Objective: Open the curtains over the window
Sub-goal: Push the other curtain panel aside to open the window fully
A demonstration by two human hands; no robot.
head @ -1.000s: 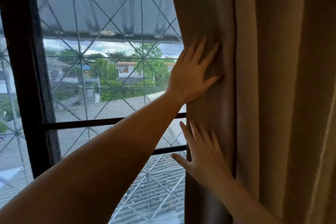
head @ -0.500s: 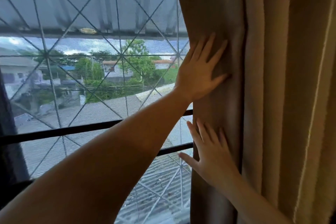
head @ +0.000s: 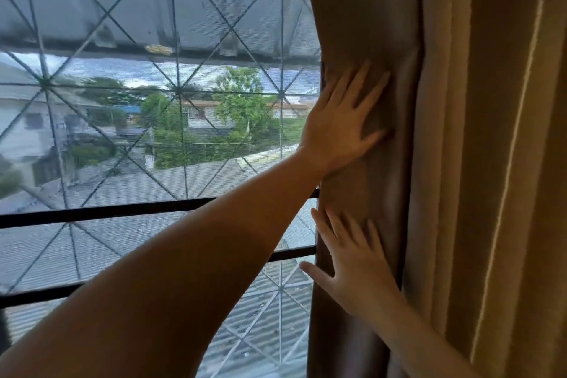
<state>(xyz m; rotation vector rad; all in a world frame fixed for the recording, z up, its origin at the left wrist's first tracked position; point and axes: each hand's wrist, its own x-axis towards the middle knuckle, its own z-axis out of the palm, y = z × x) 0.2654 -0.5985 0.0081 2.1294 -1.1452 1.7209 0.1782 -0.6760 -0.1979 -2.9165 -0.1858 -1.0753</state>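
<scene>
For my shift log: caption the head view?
Left hand and right hand flat against bunched tan fabric curtain, metal-grilled window uncovered.

This looks like a room in a home, on an upper floor. A heavy tan curtain (head: pixel 460 132), gathered into thick vertical folds, fills the right half of the frame, the sort of drape hung in a bedroom or living room (which of the two cannot be told). To the left, the window (head: pixel 153 132) has a fine insect screen and a metal security grille (head: pixel 178 89) of crossing diagonal bars behind dark horizontal rails. Through it, in the middle left, stand neighbouring houses (head: pixel 208 113) and green trees (head: pixel 242 107); corrugated roofing (head: pixel 92 248) lies below at lower left, showing the height.
</scene>
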